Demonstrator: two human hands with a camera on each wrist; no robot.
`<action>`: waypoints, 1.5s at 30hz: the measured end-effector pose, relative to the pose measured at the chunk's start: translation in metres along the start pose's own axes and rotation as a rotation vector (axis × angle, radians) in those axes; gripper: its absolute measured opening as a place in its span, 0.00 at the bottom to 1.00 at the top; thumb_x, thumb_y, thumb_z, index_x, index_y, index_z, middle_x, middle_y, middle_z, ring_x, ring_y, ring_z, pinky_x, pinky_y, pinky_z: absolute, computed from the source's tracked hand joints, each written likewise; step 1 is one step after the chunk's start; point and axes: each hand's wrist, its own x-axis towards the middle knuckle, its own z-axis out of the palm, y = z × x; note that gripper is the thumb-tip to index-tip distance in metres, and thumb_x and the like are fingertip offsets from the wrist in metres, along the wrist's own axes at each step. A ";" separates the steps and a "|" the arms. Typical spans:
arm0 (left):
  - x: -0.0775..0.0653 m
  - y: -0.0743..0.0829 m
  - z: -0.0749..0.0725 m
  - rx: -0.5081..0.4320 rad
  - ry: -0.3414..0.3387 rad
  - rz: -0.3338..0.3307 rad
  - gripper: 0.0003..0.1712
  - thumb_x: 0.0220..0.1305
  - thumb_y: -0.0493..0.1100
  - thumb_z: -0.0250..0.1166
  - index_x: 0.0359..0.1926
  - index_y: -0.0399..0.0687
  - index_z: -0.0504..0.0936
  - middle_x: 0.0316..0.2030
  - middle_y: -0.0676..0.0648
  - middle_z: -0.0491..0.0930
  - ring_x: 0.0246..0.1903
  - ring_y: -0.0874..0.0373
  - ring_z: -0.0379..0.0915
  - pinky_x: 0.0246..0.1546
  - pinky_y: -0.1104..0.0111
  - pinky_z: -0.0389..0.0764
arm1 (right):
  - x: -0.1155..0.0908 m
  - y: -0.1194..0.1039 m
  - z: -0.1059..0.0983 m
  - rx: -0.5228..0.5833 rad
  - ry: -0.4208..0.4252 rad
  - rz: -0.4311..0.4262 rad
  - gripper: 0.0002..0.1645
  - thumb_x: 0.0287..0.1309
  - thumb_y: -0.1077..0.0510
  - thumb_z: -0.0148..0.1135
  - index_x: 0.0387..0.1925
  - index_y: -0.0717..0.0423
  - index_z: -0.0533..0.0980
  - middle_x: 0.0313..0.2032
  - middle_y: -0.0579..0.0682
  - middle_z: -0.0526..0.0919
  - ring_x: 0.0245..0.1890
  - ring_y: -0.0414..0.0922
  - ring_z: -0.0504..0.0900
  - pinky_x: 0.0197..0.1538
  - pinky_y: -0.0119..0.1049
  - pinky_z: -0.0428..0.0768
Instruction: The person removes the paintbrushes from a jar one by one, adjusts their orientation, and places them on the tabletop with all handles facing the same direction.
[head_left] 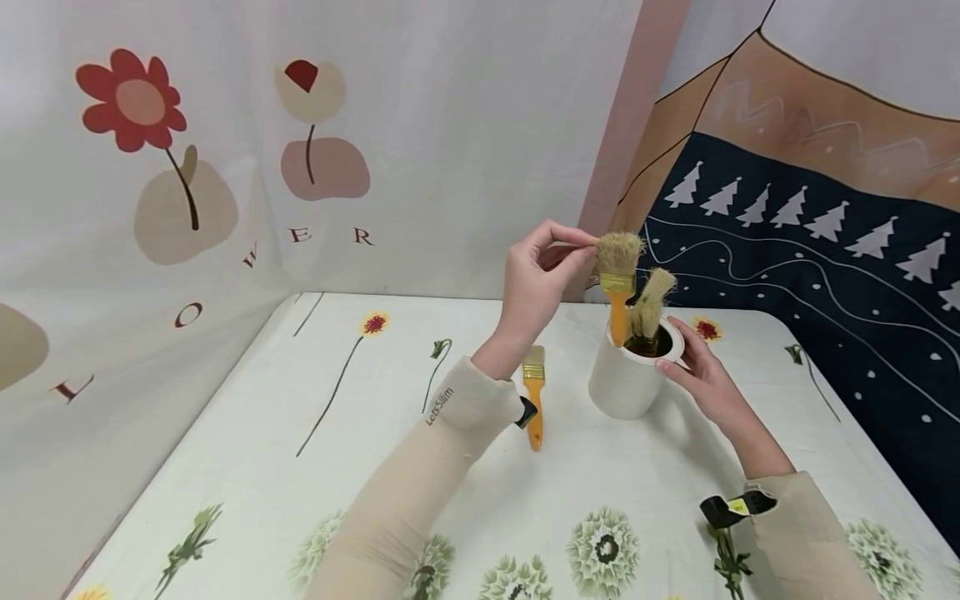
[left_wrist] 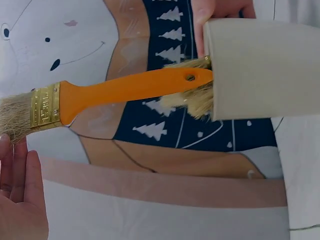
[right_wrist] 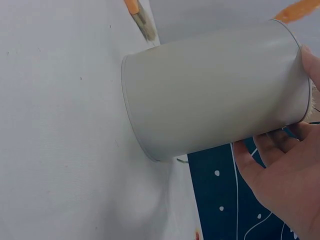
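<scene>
seemingly partway: one brush point(head_left: 651, 302) shows in the white cup point(head_left: 624, 385), right of centre, gripped by the right hand point(head_left: 703, 375); the left hand point(head_left: 542, 263) pinches another brush point(head_left: 618, 283) by its bristles; a loose brush point(head_left: 534, 385), mid-frame on the worktop point(head_left: 255, 500), likely remains.

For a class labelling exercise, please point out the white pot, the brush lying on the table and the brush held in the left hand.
White pot point(head_left: 624, 382): head view, outer wall.
Lying brush point(head_left: 534, 387): head view, orange handle.
Held brush point(left_wrist: 102, 92): left wrist view, orange handle.

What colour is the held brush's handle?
The handle is orange, showing best in the left wrist view.
</scene>
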 end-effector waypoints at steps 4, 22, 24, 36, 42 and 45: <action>0.001 0.006 -0.008 0.009 0.015 0.006 0.06 0.62 0.31 0.67 0.41 0.32 0.82 0.43 0.34 0.83 0.43 0.51 0.86 0.49 0.65 0.86 | 0.000 0.000 0.000 0.003 0.001 -0.013 0.46 0.73 0.54 0.54 0.80 0.52 0.40 0.79 0.60 0.42 0.77 0.65 0.45 0.57 0.09 0.65; -0.009 -0.011 -0.049 0.103 0.061 -0.058 0.07 0.62 0.33 0.69 0.40 0.34 0.83 0.40 0.40 0.84 0.39 0.59 0.85 0.48 0.67 0.85 | -0.001 0.001 0.001 -0.013 0.000 -0.029 0.46 0.73 0.55 0.54 0.80 0.53 0.39 0.79 0.61 0.41 0.77 0.67 0.46 0.57 0.10 0.66; -0.010 -0.013 -0.053 0.116 0.062 -0.061 0.07 0.62 0.33 0.69 0.40 0.34 0.83 0.40 0.40 0.83 0.39 0.59 0.85 0.48 0.67 0.85 | -0.001 0.000 0.001 -0.013 0.001 -0.031 0.46 0.73 0.55 0.54 0.80 0.54 0.39 0.79 0.61 0.41 0.77 0.67 0.45 0.57 0.09 0.65; -0.016 -0.023 -0.069 0.149 0.086 -0.104 0.06 0.62 0.33 0.69 0.40 0.34 0.83 0.38 0.45 0.84 0.37 0.63 0.84 0.49 0.68 0.84 | -0.001 -0.002 0.001 -0.014 0.005 -0.028 0.46 0.73 0.54 0.54 0.80 0.53 0.40 0.79 0.61 0.41 0.77 0.66 0.45 0.57 0.09 0.65; -0.019 -0.026 -0.076 0.170 0.089 -0.140 0.07 0.63 0.35 0.69 0.39 0.35 0.83 0.39 0.44 0.83 0.40 0.50 0.85 0.48 0.69 0.84 | 0.000 -0.001 0.001 -0.003 0.002 -0.035 0.46 0.73 0.55 0.54 0.80 0.53 0.40 0.79 0.60 0.41 0.77 0.66 0.45 0.57 0.09 0.64; -0.021 -0.029 -0.080 0.181 0.095 -0.164 0.06 0.63 0.35 0.69 0.39 0.37 0.84 0.39 0.45 0.83 0.43 0.43 0.84 0.48 0.70 0.84 | 0.000 -0.001 0.001 0.000 0.003 -0.038 0.46 0.73 0.55 0.54 0.79 0.54 0.40 0.79 0.60 0.41 0.77 0.66 0.45 0.57 0.08 0.64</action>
